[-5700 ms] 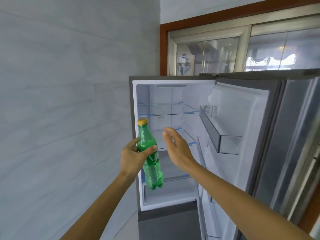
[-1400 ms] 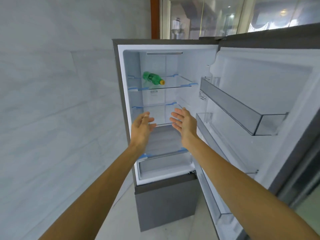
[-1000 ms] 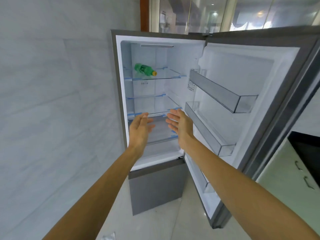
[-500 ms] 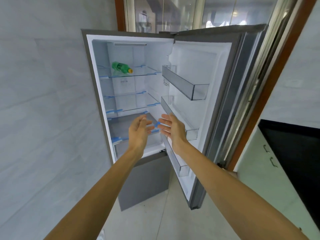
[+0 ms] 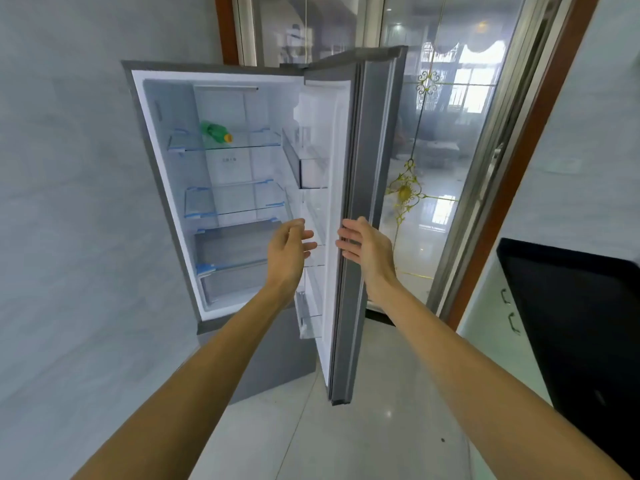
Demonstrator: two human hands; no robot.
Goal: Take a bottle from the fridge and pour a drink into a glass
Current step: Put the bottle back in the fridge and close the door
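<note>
fridge (image 5: 170,110), door (image 5: 374,150) open; green bottle (image 5: 215,132) lying on top shelf (image 5: 254,143). left hand (image 5: 289,251) loose, empty. right hand (image 5: 367,247) flat-fingered at door edge, grasping nothing.

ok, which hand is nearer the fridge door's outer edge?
Right. The right hand is at the fridge door edge, its fingers seemingly touching it. The left hand hovers further left, apart from the edge, holding nothing.

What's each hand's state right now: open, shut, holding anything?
Left hand: open, fingers loosely curled, holding nothing.
Right hand: open, straight fingers at the edge of the fridge door, gripping nothing.
</note>
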